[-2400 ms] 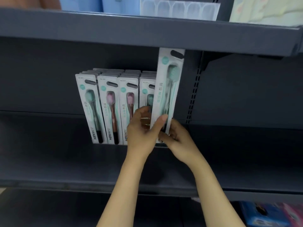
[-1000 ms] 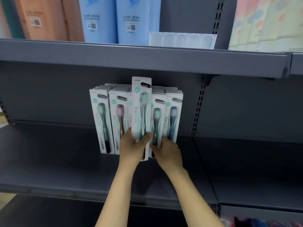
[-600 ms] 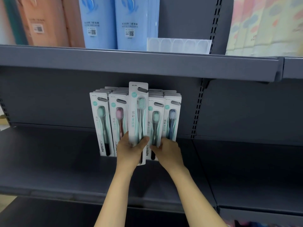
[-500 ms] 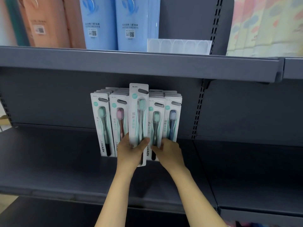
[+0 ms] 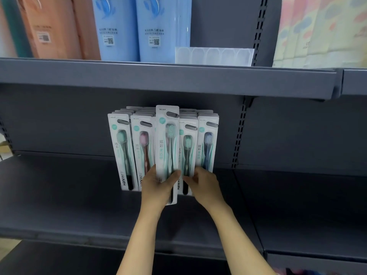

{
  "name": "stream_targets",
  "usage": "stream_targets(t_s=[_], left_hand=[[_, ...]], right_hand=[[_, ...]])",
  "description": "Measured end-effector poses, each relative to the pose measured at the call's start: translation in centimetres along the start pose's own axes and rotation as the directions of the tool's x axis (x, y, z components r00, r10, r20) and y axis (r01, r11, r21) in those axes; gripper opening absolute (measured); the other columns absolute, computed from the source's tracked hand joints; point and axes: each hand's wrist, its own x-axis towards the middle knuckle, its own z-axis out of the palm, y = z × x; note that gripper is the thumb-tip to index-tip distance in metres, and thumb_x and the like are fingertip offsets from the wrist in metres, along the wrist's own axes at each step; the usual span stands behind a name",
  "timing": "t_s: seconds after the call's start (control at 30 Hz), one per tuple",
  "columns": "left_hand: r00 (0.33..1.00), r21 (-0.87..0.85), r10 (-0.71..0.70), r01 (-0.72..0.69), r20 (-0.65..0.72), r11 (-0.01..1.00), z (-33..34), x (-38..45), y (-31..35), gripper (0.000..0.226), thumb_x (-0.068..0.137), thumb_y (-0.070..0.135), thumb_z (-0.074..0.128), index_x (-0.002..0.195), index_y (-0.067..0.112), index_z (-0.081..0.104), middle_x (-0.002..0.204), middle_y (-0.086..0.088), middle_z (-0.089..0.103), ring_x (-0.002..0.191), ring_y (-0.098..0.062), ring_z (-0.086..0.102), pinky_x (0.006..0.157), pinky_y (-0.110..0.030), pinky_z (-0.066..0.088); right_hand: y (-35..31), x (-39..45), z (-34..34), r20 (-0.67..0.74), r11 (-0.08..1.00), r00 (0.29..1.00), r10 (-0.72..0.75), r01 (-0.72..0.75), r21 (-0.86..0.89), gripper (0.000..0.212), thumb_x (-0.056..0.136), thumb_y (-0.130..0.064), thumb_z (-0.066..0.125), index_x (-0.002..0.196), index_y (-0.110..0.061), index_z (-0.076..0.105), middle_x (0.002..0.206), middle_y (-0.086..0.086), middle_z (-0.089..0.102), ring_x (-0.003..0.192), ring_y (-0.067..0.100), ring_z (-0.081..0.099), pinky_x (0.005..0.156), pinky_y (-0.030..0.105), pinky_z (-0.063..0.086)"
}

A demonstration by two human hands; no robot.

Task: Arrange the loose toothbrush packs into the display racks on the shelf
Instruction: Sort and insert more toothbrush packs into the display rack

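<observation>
Head view only, looking at a grey shelf (image 5: 59,197) with a block of toothbrush packs (image 5: 164,147) standing upright in rows; that block serves as the landmark here. Left hand (image 5: 158,187) is at the front of the block, near its middle, thumb curled over the face of one loose pack (image 5: 166,143) and fingers behind it, so it grips the pack low down. This pack stands upright, taller than its neighbours and in front of them, its foot hanging below the line where the other packs' bottoms sit. Right hand (image 5: 204,185) is at the lower right of the block, fingers bent against the fronts of the two right-hand rows; whether it pinches a pack or only steadies them I cannot tell. The display rack itself is hidden behind the packs and hands.

Above the block runs an upper shelf (image 5: 168,80) carrying blue bottles (image 5: 143,28), an orange pack (image 5: 57,28) and a clear plastic tray (image 5: 214,56).

The step in hand looks like seating the held pack into a middle row. The next move probably calls for lining its foot up with the slot between the pink and green rows, then sliding it back and down until its top is level with the others, while the right hand keeps the neighbours from tipping
</observation>
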Motion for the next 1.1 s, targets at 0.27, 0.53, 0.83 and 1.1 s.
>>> stream_targets(t_s=[0.27, 0.53, 0.83, 1.1], left_hand=[[1.000, 0.007, -0.006, 0.006, 0.016, 1.000, -0.1, -0.1, -0.3, 0.019, 0.082, 0.004, 0.071, 0.089, 0.022, 0.067, 0.082, 0.008, 0.074, 0.079, -0.003, 0.070, 0.070, -0.014, 0.054], [1.000, -0.007, 0.003, -0.003, 0.014, 1.000, -0.1, -0.1, -0.4, 0.020, 0.083, 0.005, 0.071, 0.089, 0.024, 0.068, 0.083, 0.008, 0.074, 0.081, -0.003, 0.070, 0.072, -0.015, 0.054], [0.999, -0.027, 0.006, -0.005, 0.045, 1.000, 0.1, -0.2, -0.5, 0.022, 0.083, 0.003, 0.071, 0.092, 0.023, 0.068, 0.084, 0.009, 0.075, 0.083, -0.004, 0.070, 0.074, -0.016, 0.054], [0.999, -0.029, 0.005, -0.004, 0.047, 1.000, -0.3, -0.3, -0.4, 0.020, 0.082, 0.004, 0.071, 0.091, 0.022, 0.068, 0.082, 0.010, 0.075, 0.082, -0.003, 0.070, 0.071, -0.013, 0.053]], right_hand=[[0.2, -0.6, 1.3, -0.031, 0.999, 0.999, -0.042, 0.043, 0.026, 0.020, 0.097, -0.027, 0.046, 0.102, -0.008, 0.050, 0.095, 0.004, 0.050, 0.083, 0.015, 0.051, 0.068, 0.024, 0.040], [-0.7, -1.4, 1.4, 0.051, 0.998, 0.999, 0.013, -0.010, -0.068, 0.033, 0.101, -0.033, 0.032, 0.120, -0.007, 0.036, 0.116, 0.008, 0.043, 0.092, 0.026, 0.055, 0.075, 0.034, 0.044], [-1.1, -1.4, 1.0, 0.097, 0.995, 0.993, 0.069, -0.062, -0.076, 0.032, 0.101, -0.036, 0.031, 0.112, -0.006, 0.036, 0.113, 0.012, 0.048, 0.084, 0.024, 0.053, 0.067, 0.033, 0.040], [-1.5, -1.2, 0.7, 0.125, 0.995, 0.987, 0.102, -0.100, -0.021, 0.031, 0.102, -0.033, 0.030, 0.116, -0.005, 0.034, 0.109, 0.009, 0.049, 0.079, 0.017, 0.051, 0.059, 0.025, 0.037]])
